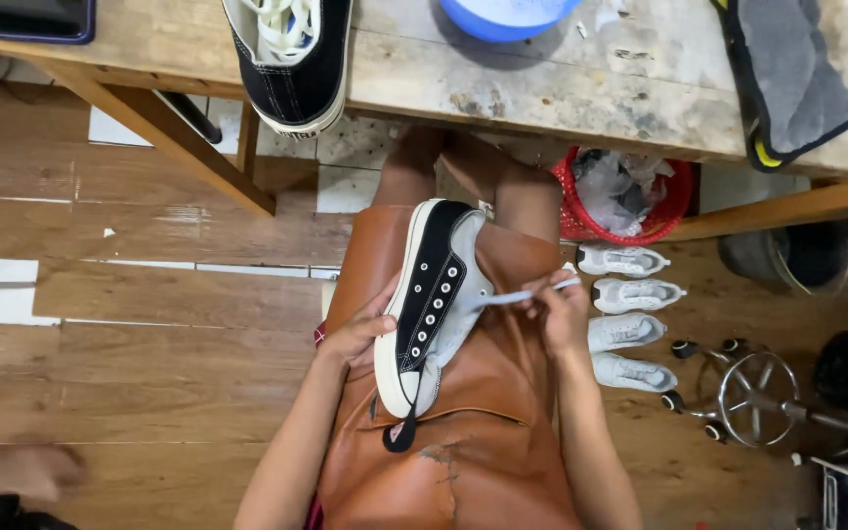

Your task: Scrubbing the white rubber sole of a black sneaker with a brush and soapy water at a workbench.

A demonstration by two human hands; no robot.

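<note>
Item: black canvas sneaker, white-soled, resting tilted on our lap over a brown leather apron, toe toward us. Left hand: fingers curled around the sole edge, gripping the sneaker from the side. Right hand: fingertips pinched on a white lace, drawn taut from the eyelets. On the worn wooden table above: a second black sneaker with loose laces inside, a blue bowl, a grey cloth. On the wooden floor to our right: a red basket, four white shoes in a row, a metal chair base.
</note>
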